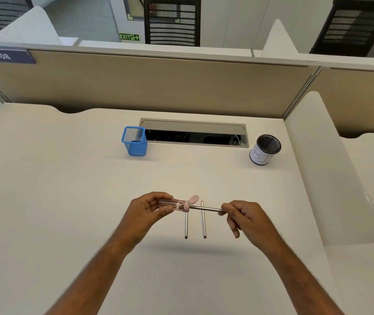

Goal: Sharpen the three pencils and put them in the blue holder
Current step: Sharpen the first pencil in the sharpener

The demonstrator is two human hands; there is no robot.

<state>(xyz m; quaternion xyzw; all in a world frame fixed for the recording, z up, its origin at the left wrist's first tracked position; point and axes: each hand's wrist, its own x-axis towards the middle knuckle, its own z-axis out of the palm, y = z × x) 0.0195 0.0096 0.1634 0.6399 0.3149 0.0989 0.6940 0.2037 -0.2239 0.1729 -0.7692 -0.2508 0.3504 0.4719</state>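
Fingers (166,210) of my left hand (145,211) grip the pink sharpener (177,205); my right hand (245,215) pinches the inserted pencil (206,208). Two pencils (186,225) lie on the cream bench (67,201); blue holder (134,141) stands near the beige partition (158,85).

The blue holder (134,141) is fine wire mesh, as is the black round cup (265,149), which wears a white paper wrap. The sharpener (177,204) is clear glossy plastic with a pink cap; beneath it the desk (67,178) looks smooth and matt.
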